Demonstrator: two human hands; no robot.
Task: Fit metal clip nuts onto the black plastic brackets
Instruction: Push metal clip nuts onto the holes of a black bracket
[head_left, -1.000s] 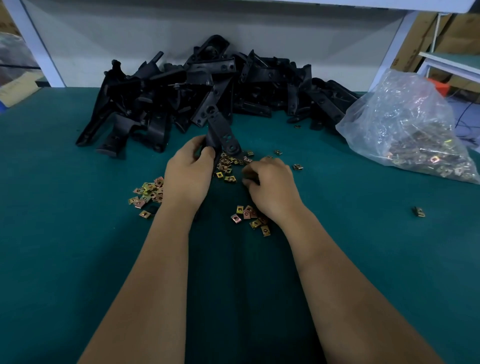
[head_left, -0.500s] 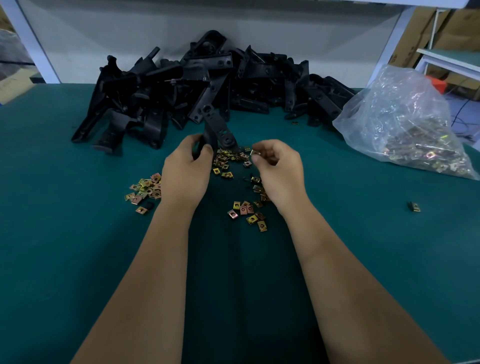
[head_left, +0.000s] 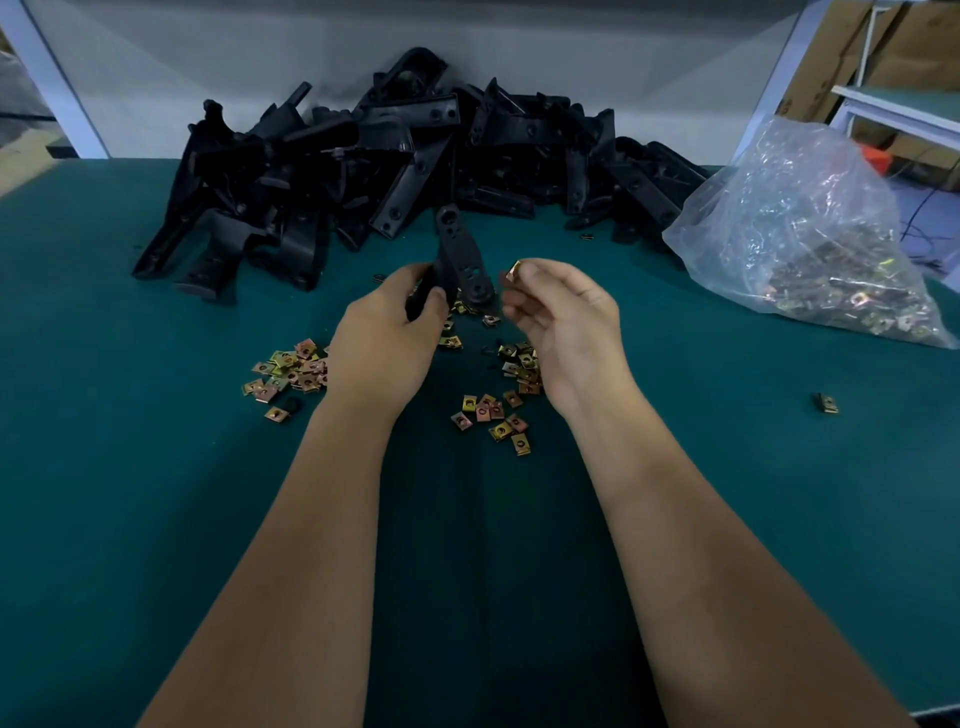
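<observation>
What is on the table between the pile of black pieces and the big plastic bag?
Almost nothing: in the head view the pile of black brackets nearly touches the plastic bag, with only a sliver of green table between them.

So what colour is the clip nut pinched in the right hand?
Brassy yellow-gold, seen in the head view: clip nut at the right hand fingertips.

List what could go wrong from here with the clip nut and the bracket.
1. The right hand pinches the clip nut only at its fingertips; it could slip and be lost among the loose nuts below.
2. The left hand grips the bracket at its lower end, so the bracket may twist as the nut is pushed on.
</observation>
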